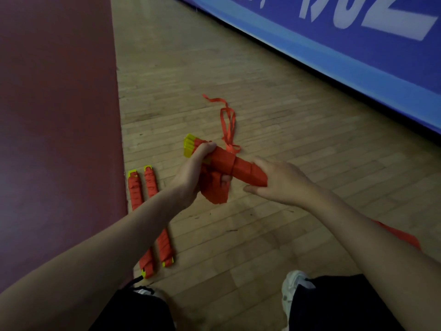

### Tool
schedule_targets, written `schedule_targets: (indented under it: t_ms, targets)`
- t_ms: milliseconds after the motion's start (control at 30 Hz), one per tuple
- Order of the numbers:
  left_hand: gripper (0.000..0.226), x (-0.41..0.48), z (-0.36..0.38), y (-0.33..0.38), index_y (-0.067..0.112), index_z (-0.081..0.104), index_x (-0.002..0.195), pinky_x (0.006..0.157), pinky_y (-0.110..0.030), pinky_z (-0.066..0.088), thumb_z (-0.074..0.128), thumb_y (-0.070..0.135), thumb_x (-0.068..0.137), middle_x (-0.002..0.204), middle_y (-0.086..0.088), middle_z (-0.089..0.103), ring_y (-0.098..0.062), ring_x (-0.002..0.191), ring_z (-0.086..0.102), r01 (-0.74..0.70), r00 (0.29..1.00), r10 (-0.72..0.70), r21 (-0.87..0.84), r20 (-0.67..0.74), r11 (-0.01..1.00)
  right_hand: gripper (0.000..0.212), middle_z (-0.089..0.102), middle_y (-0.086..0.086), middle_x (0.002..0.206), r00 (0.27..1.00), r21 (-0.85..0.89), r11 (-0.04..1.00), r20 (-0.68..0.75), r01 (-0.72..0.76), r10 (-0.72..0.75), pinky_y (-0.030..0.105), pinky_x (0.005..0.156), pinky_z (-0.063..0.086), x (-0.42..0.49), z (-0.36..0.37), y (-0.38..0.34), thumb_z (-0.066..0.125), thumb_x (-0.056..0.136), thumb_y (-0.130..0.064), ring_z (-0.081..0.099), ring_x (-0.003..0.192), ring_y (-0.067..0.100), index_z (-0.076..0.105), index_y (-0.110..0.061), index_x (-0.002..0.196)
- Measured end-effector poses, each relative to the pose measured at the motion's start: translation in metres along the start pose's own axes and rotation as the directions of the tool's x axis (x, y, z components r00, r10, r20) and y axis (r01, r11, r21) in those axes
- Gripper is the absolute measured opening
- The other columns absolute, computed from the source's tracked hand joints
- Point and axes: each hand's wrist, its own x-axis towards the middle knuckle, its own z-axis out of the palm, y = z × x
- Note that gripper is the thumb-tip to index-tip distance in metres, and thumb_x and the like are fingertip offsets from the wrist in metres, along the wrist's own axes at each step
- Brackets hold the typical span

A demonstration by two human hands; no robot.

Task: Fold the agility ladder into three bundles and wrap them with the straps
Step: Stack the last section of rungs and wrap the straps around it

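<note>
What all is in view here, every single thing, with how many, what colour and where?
Strap-wrapped ladder bundles on the floor: two, red with yellow ends, side by side at left.
Held ladder bundle: one, red wrap with yellow rung ends, centre, in both hands.
Loose strap tail: one, red, trailing from the held bundle onto the floor beyond it.
Strap piece: one, red, behind the right forearm.
Wooden plank floor: one, light brown, underneath everything.
Flat panel: one, dark red, left side.
Banner: one, blue with white lettering, upper right.
Shoe: one clearly seen, white, bottom.
Shorts: black, bottom edge.
Left hand: grips the bundle near its yellow end.
Right hand: holds the bundle's other end.
</note>
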Motion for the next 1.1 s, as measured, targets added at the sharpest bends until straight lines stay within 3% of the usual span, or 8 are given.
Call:
schedule_targets:
  t_ms: [100,200,367,500,633,867,1000,1100]
  targets:
    - [0.05,0.002,-0.006,-0.003,0.003,0.069,0.091,0.06,-0.025,0.053,0.038,0.042,0.097,0.071,-0.018,0.066,-0.021,0.059,0.063,-0.088,0.992,0.089,-0.01,0.089,0.996,0.04,0.067,-0.004,0.094,0.96,0.453,0.878,0.279,-0.156,0.026,0.023,0.075,0.047,-0.001,-0.017,0.014,0.074,0.075,-0.05,0.065,0.087,0.015,0.062,-0.027,0.106]
    - [0.054,0.003,-0.008,-0.005,-0.002,0.069,0.095,0.064,-0.029,0.053,0.033,0.038,0.099,0.074,-0.022,0.061,-0.023,0.06,0.06,-0.146,0.971,0.151,-0.039,0.186,0.989,0.045,0.067,0.011,0.08,0.828,0.619,0.684,0.56,-0.386,-0.039,0.035,0.063,0.053,-0.004,-0.024,0.023,0.071,0.077,-0.05,0.066,0.064,0.025,0.063,-0.017,0.106]
    - [0.058,0.008,-0.014,-0.002,0.014,0.079,0.085,0.072,-0.027,0.056,0.033,0.05,0.093,0.077,-0.013,0.071,-0.017,0.067,0.068,-0.128,0.939,0.124,-0.007,0.32,0.992,0.051,0.047,0.006,0.058,0.84,0.697,0.617,0.532,-0.365,-0.105,0.025,0.043,0.037,-0.005,-0.03,0.029,0.063,0.079,-0.049,0.043,0.042,0.016,0.062,-0.002,0.1]
    - [0.037,0.01,-0.022,-0.004,0.007,0.075,0.096,0.081,-0.03,0.056,0.048,0.03,0.085,0.096,-0.01,0.074,-0.015,0.083,0.072,-0.069,0.902,0.049,0.03,0.429,0.997,0.053,0.045,0.005,0.058,0.842,0.683,0.626,0.535,-0.378,-0.075,0.024,0.042,0.035,-0.008,-0.037,0.038,0.063,0.078,-0.046,0.041,0.042,0.014,0.06,0.002,0.101]
    - [0.019,0.011,-0.02,-0.007,-0.003,0.063,0.097,0.073,-0.028,0.058,0.046,0.004,0.094,0.085,-0.01,0.074,-0.014,0.071,0.072,0.011,0.943,-0.028,0.053,0.331,0.999,0.056,0.049,0.004,0.06,0.868,0.643,0.677,0.496,-0.356,-0.014,0.024,0.046,0.038,-0.009,-0.04,0.037,0.073,0.07,-0.055,0.046,0.046,0.014,0.066,-0.006,0.094]
    - [0.025,0.012,-0.009,-0.014,-0.008,0.06,0.098,0.071,-0.033,0.059,0.043,0.01,0.1,0.08,-0.014,0.073,-0.018,0.069,0.072,0.191,0.937,-0.211,0.099,0.279,0.977,0.039,0.057,-0.014,0.062,0.967,0.336,0.92,0.218,-0.202,0.132,0.03,0.065,0.043,0.002,-0.025,0.041,0.068,0.057,-0.075,0.055,0.062,0.003,0.066,-0.04,0.074]
    - [0.021,0.01,-0.003,-0.016,-0.006,0.06,0.099,0.063,-0.032,0.061,0.044,0.008,0.1,0.079,-0.014,0.073,-0.017,0.068,0.073,0.207,0.951,-0.209,0.034,0.225,0.978,0.062,0.064,-0.012,0.075,0.979,0.105,0.983,0.154,-0.149,0.132,0.036,0.072,0.05,0.003,-0.017,0.039,0.057,0.053,-0.089,0.061,0.077,0.011,0.063,-0.043,0.093]
    - [0.019,0.009,-0.002,-0.022,-0.003,0.058,0.098,0.06,-0.032,0.06,0.042,0.007,0.1,0.074,-0.012,0.073,-0.016,0.063,0.072,0.208,0.961,-0.206,0.006,0.187,0.978,0.059,0.068,-0.013,0.097,0.989,-0.014,0.993,0.087,-0.12,0.12,0.034,0.082,0.047,0.001,-0.013,0.03,0.058,0.061,-0.082,0.063,0.098,0.017,0.059,-0.046,0.108]
